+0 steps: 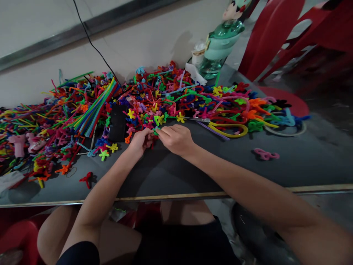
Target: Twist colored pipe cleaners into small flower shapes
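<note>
My left hand (141, 141) and my right hand (175, 138) meet over the near side of the dark table. Both are closed on a small green pipe cleaner piece (156, 131), its ends pinched between thumbs and fingers and mostly hidden. A bit of red shows under my left fingers; I cannot tell whether it is joined to the green piece. Just beyond lie yellow pipe cleaner flowers (131, 113) and a pair of scissors (198, 119) partly buried in the heap. Left of my left hand rests a black phone (118, 123).
A big heap of coloured pipe cleaners (154, 95) runs along the wall, with a bundle of straight ones (96, 106) on top. A green plastic bottle (220, 48) stands at the back right. Red chairs (273, 36) are beyond. A pink twisted piece (266, 154) lies right.
</note>
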Tool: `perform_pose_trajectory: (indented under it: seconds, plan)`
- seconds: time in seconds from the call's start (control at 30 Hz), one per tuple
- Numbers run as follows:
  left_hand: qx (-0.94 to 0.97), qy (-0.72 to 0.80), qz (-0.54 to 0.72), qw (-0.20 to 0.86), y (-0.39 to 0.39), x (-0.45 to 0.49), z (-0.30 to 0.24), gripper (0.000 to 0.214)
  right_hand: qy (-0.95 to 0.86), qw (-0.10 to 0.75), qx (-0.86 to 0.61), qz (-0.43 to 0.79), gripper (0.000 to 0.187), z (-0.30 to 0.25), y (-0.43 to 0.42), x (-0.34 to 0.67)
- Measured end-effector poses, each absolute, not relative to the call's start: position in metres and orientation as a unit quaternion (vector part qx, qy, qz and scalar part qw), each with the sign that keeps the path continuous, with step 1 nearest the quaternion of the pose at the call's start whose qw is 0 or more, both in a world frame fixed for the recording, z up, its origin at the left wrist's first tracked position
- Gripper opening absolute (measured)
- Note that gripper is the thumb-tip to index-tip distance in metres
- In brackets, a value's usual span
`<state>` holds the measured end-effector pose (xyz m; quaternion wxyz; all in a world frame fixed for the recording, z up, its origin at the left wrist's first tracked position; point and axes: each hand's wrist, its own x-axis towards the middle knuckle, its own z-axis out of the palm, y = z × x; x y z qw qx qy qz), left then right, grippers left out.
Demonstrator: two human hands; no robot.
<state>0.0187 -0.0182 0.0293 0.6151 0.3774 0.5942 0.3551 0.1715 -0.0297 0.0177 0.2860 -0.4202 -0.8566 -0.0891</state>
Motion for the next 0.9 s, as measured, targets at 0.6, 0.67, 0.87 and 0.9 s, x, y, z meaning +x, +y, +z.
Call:
perform_pose_trajectory:
  seconds: [0.6,0.67,0.87,0.9]
  plan:
    - [0.845,0.355,0.392,-0.075,-0.010,-0.014,0.009,0.016,-0.772,0.435,-0.403,0.229,0.018,0.000,-0.003,0.176]
    - [0.854,0.335,0.389,-0.089,-0.010,-0.015,0.012,0.014,-0.772,0.437,-0.390,0.247,0.015,-0.001,-0.002,0.178]
    - [0.863,0.342,0.354,-0.114,-0.016,-0.010,0.019,0.016,-0.772,0.448,-0.383,0.237,0.014,-0.002,-0.004,0.177]
    - [0.847,0.370,0.368,-0.103,-0.019,-0.008,0.019,0.019,-0.768,0.454,-0.389,0.231,0.015,0.000,-0.007,0.174]
